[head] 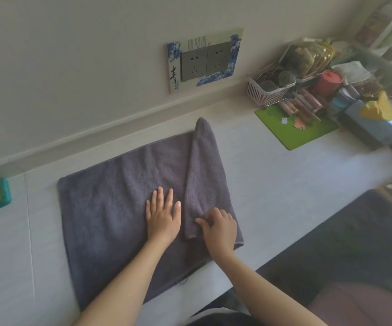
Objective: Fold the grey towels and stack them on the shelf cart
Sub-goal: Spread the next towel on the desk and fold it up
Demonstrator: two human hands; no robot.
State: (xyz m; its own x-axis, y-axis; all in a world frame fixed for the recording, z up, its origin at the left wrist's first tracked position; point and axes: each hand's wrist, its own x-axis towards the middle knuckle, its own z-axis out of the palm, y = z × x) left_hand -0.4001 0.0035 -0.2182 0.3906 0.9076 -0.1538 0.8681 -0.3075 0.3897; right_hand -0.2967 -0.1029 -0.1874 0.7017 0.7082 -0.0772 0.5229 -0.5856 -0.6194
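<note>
Grey towel (pixel 110 203) lies spread on the white counter (pixel 272 184), its right part folded over into a narrow flap. Left hand (pixel 163 216) rests flat on the towel, fingers straight. Right hand (pixel 219 225), just beside it, pinches the flap's near corner with curled fingers.

I see both bare forearms reaching in from the near edge. My left hand (pixel 163 216) lies flat, palm down, fingers straight and slightly spread, pointing far. My right hand (pixel 219 225) sits just beside it to the right, fingers curled under and thumb pinching toward the left.
</note>
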